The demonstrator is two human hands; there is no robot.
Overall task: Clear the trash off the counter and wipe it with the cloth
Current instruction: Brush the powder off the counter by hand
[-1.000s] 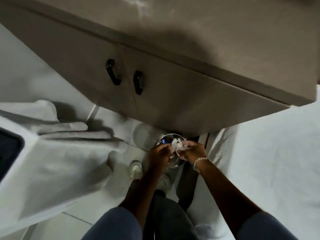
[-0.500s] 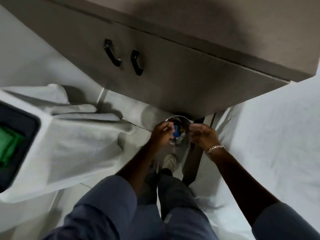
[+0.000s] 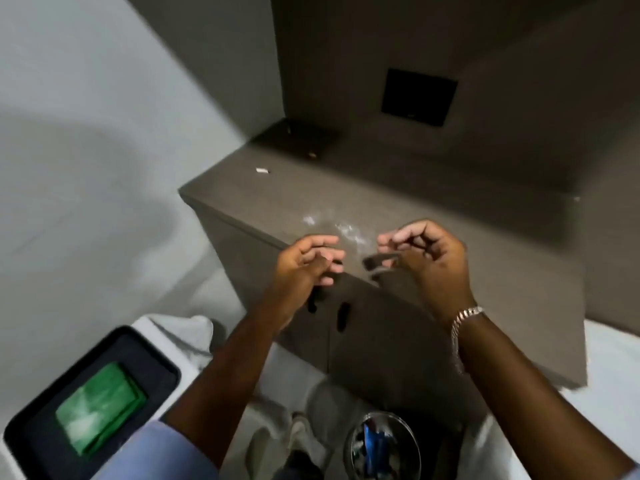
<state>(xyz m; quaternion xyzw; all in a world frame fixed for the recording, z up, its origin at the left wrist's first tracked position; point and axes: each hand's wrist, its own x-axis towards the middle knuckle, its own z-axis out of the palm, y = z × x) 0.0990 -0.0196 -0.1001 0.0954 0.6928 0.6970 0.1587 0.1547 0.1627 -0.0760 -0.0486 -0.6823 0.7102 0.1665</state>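
Observation:
My left hand (image 3: 306,263) and my right hand (image 3: 426,252) are raised side by side over the front edge of the brown counter (image 3: 433,209), fingers loosely curled and apart, holding nothing. A small white scrap (image 3: 263,171) lies on the counter near its back left. White smears or crumbs (image 3: 346,230) show on the counter between my hands. A round metal bin (image 3: 382,445) with trash in it stands on the floor below. A folded green cloth (image 3: 102,408) rests in a dark tray at the lower left.
A dark square pad (image 3: 299,138) sits at the counter's back left corner. A black square panel (image 3: 419,97) is on the wall behind. Two cabinet doors with dark handles (image 3: 343,315) are below the counter. White sheets cover surfaces left and right.
My hands dropped white paper scraps into the bin, then rose empty up to counter height. My view tilted up from the floor to the counter.

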